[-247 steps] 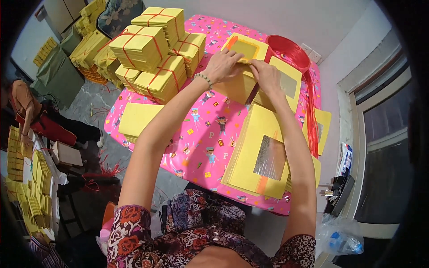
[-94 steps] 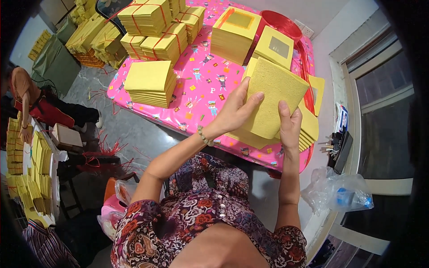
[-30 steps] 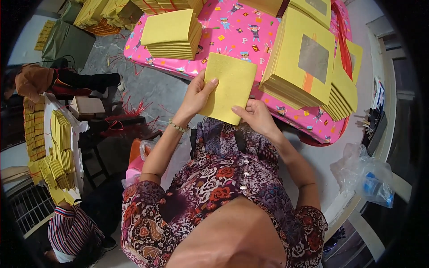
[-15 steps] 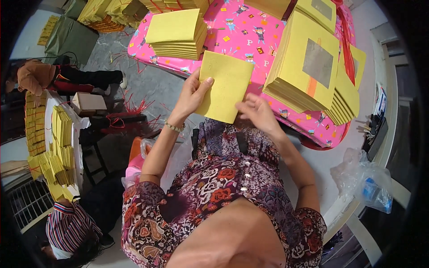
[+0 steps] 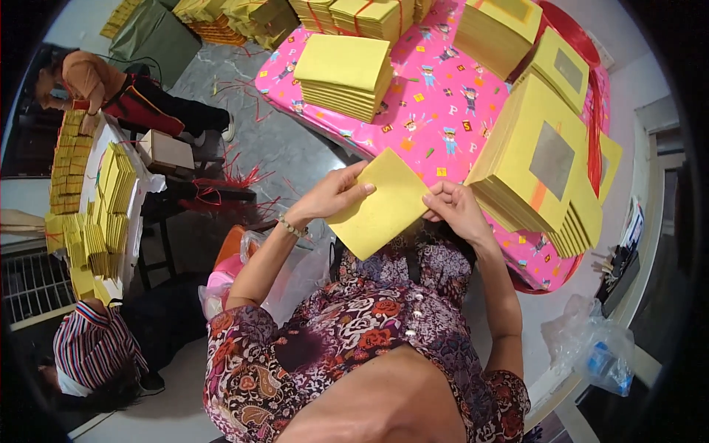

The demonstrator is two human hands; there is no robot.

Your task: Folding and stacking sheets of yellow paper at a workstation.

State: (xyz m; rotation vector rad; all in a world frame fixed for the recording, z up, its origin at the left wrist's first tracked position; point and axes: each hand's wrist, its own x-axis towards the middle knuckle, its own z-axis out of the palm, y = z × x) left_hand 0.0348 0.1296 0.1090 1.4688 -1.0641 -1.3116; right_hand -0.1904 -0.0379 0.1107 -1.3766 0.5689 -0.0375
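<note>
A folded sheet of yellow paper [image 5: 385, 208] hangs tilted in front of my lap, just off the near edge of the pink table. My left hand [image 5: 334, 193] grips its left side, thumb on top and fingers underneath. At the opposite corner, my right hand [image 5: 458, 210] pinches the paper between thumb and fingers. A neat stack of yellow folded papers [image 5: 343, 55] stands on the table beyond my left hand. To the right of my right hand lies a larger stack of yellow papers [image 5: 509, 148] with a grey square and an orange strip on top.
The table [image 5: 413, 136] has a pink patterned cover. More yellow bundles [image 5: 369, 16] tied with red string stand at its far side. A red ribbon [image 5: 595, 140] hangs at right. Two people [image 5: 96, 347] are at a side table [image 5: 133, 244] with yellow stacks. A plastic bag [image 5: 591, 347] lies right.
My right hand has closed on the paper's right corner. The paper has turned to a slant and sits lower. The view has shifted, so the table appears lower and further right.
</note>
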